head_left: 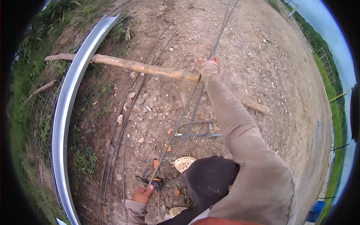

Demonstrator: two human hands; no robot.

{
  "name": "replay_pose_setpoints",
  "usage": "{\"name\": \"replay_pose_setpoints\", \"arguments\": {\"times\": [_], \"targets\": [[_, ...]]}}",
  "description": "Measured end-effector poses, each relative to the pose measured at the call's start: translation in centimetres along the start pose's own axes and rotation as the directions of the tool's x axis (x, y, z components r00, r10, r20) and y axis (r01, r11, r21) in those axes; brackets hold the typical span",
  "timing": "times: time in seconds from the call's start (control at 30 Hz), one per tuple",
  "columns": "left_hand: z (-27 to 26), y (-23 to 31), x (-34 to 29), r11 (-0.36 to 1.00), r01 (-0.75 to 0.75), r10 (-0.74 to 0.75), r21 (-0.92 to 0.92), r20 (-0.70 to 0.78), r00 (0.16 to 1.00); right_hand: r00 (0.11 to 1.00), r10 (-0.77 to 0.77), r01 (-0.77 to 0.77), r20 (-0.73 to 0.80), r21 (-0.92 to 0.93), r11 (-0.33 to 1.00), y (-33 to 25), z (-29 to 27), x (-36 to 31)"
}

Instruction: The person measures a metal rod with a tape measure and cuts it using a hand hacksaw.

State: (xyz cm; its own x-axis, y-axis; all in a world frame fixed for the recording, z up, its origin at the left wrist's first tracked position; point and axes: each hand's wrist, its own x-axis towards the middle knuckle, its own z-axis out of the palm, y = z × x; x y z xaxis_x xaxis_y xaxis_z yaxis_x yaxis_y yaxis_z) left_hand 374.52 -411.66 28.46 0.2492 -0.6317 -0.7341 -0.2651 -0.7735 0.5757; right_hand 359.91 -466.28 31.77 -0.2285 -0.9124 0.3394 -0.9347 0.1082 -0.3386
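My left hand point(142, 194), low in the head view, is closed around the lower end of a thin ribbed steel bar point(176, 132). The bar slants up and right across a pole to my right hand point(210, 61), whose arm is stretched far forward. Those fingers, partly covered by the sleeve, are wrapped round the bar. A second bar point(197, 102) runs close beside it and also passes at my right hand. Next to my left hand lies a black and yellow tape measure point(156, 183). What looks like a hacksaw point(200, 135) rests on the ground under my right arm.
A wooden pole point(146, 68) lies crosswise, with a long silver metal channel point(61, 123) resting over its left part. More thin bars point(119, 138) lie on the stony dirt to the left. My perforated shoes point(183, 164) stand below. Grass borders the left side.
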Motion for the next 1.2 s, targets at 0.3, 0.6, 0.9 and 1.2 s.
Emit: {"name": "replay_pose_setpoints", "arguments": {"times": [0.3, 0.6, 0.9, 1.2], "targets": [[0.7, 0.7, 1.0, 0.979, -0.204, 0.202, 0.018, -0.239, 0.950, 0.745, -0.291, -0.654, 0.600, 0.744, -0.140, -2.7, -9.1, -6.1], [-2.0, 10.4, 6.2, 0.979, -0.203, 0.189, -0.021, -0.286, 0.940, 0.853, -0.131, -0.449, 0.505, 0.838, 0.310, -5.3, -5.3, -0.4], [-5.3, 12.4, 8.0, 0.781, -0.525, 0.617, 0.340, -0.552, 0.561, 0.732, -0.645, 0.659, -0.220, 0.468, 0.588, 0.7, -7.3, -7.1], [0.6, -18.2, 1.6, 0.984, 0.147, -0.118, 0.101, -0.247, 0.962, 0.967, -0.052, -0.087, 0.249, 0.517, 0.852, 11.0, 4.7, -8.3]]}}
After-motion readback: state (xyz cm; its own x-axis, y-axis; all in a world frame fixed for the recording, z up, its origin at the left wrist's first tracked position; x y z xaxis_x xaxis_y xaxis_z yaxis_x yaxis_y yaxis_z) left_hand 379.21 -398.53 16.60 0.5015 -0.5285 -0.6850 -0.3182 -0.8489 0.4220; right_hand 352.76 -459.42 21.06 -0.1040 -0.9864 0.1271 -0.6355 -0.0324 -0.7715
